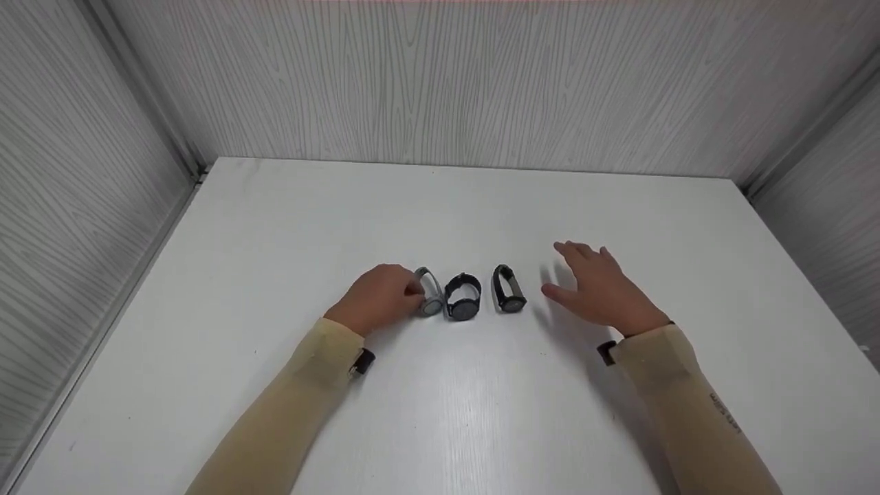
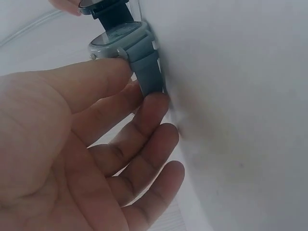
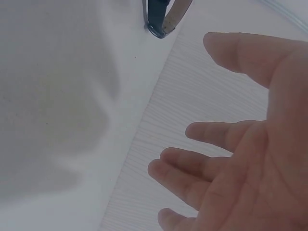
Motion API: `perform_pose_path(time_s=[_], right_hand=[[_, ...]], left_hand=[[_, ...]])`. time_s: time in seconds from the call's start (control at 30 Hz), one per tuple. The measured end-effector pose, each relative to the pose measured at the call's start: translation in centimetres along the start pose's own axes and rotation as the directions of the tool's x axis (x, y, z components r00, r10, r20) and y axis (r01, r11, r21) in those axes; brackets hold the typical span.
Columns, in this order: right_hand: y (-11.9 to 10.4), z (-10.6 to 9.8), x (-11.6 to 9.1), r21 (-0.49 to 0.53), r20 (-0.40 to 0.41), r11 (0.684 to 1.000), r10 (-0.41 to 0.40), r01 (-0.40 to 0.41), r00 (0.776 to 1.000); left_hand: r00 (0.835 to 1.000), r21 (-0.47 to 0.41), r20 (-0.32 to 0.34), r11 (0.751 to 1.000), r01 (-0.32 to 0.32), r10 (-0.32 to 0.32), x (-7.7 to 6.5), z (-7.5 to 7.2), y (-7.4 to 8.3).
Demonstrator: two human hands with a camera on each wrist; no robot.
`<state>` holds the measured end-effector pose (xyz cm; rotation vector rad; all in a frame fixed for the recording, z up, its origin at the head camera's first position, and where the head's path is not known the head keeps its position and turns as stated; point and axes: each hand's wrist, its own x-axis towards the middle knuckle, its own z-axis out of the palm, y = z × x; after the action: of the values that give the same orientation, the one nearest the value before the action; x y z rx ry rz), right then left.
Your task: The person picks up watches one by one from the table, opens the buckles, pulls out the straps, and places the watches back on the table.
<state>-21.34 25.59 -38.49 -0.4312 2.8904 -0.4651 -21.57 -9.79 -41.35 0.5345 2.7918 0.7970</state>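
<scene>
Three wristwatches stand in a row on the white table, their straps closed into loops. My left hand [image 1: 383, 297] pinches the grey watch [image 1: 432, 305] at the left end, thumb and fingers at its strap; the left wrist view shows the thumb by the case of this grey-blue watch [image 2: 139, 50]. Close beside it is a black watch [image 1: 464, 309] with a round dark face. Farther right stands a watch with a dark strap and tan lining [image 1: 511, 302]. My right hand [image 1: 595, 285] hovers to the right of that watch, fingers spread, with nothing in it.
The white table [image 1: 440, 412] reaches back to a wood-grain panel [image 1: 440, 82]. Similar side panels [image 1: 62, 172] rise at left and right. Each wrist carries a small black device [image 1: 362, 361] at the sleeve cuff.
</scene>
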Motion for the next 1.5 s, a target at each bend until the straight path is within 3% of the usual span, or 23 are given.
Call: perform_pose_path(time_s=[0.23,0.47,0.77,1.0,1.13,1.33,1.5], right_hand=[[0.3,0.4,0.1,-0.003,-0.001,1.000,-0.018,0.018,1.000],[0.2,0.3,0.2,0.004,0.011,1.000,-0.022,0.022,1.000],[0.1,0.3,0.2,-0.005,0.007,1.000,-0.014,0.014,1.000],[-0.1,0.3,0.4,0.012,0.022,1.000,0.007,-0.007,1.000],[-0.1,0.3,0.4,-0.002,0.020,1.000,-0.001,0.001,1.000],[-0.2,0.1,0.2,-0.008,0.025,1.000,0.015,-0.015,1.000],[-0.7,-0.1,0.0,0.004,0.011,1.000,-0.002,0.002,1.000]], left_hand=[[1.000,0.043,-0.004,0.999,0.007,-0.007,-0.1,0.1,0.2],[0.998,0.151,-0.066,0.989,0.009,0.001,-0.1,-0.1,0.9],[0.985,0.058,-0.169,0.997,0.052,-0.041,-0.3,-0.2,1.1],[0.989,-0.013,-0.119,0.996,0.085,-0.086,-0.4,-0.2,1.0],[0.992,0.008,-0.087,0.995,0.095,-0.094,-0.3,-0.2,0.9],[0.991,0.038,-0.114,0.996,0.077,-0.073,0.1,-0.1,0.8],[0.988,-0.009,-0.144,0.998,0.055,-0.056,-0.1,-0.4,0.8]])
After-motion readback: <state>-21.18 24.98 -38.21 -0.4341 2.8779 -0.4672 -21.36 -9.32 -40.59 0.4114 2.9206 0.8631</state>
